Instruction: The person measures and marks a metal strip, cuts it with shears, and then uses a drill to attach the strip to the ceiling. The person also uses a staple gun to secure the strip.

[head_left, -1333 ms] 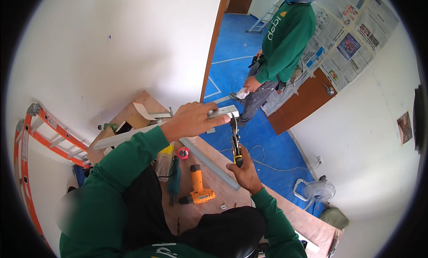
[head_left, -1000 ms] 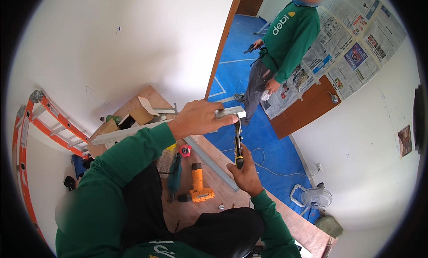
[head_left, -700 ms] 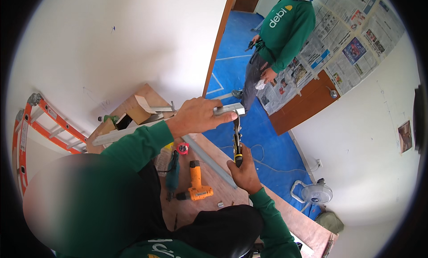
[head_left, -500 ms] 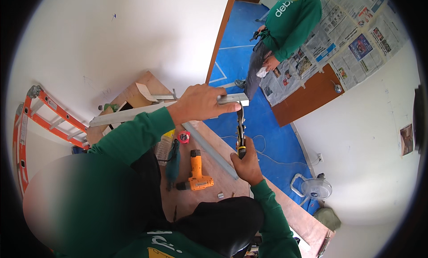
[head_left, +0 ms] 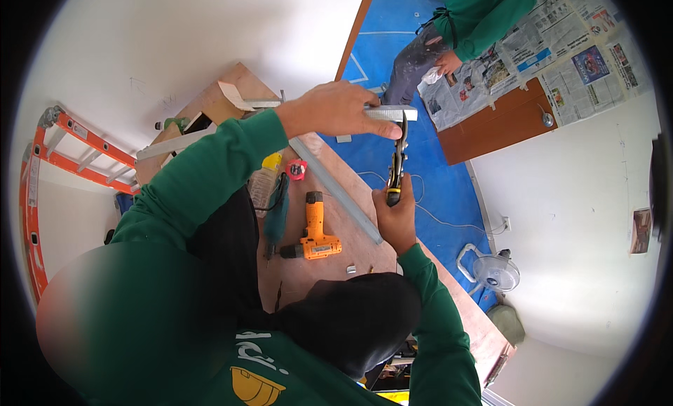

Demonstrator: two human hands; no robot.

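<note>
L hand [head_left: 336,108] closed on a silver sheet-metal channel [head_left: 388,113] by its end, thumb below; R hand [head_left: 398,220] wrapped round black-and-yellow-handled metal snips [head_left: 397,164] — blades at that end. Work there looks unfinished — cut depth can't tell. L arm reaches across fwd, R forearm angles up from lower rt. Orange pistol-shaped drill [head_left: 317,231] on plywood bench [head_left: 298,280], nearer body.

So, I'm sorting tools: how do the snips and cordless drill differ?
The snips are in the right hand, at the metal channel; the cordless drill lies on the plywood. The snips look slim; the drill, bulkier. The snips are dark with yellow; the drill is mainly orange. Both have black parts.
</note>
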